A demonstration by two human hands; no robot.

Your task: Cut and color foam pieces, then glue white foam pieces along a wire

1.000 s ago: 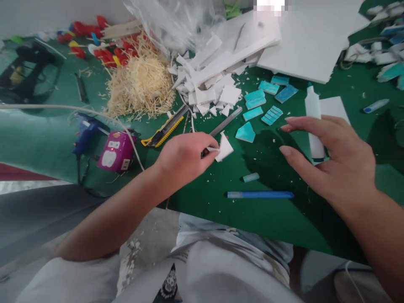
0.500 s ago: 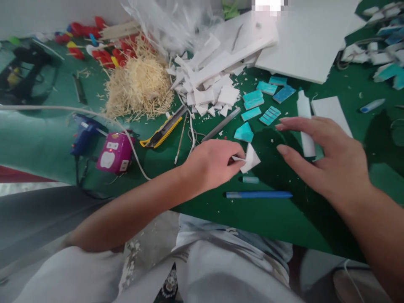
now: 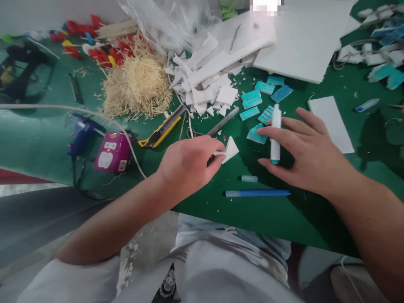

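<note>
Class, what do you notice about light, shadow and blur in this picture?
Head view: soft shadow darkens the green table below the right hand; pale sheen washes the table's left side. Head view, far left: the black object looks blurred. Head view, top edge: a blocky white patch hides detail.

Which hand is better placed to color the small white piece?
Right, I'd say: the right hand has the white marker across its fingers, while the left hand pinches the small white piece and could steady it.
</note>
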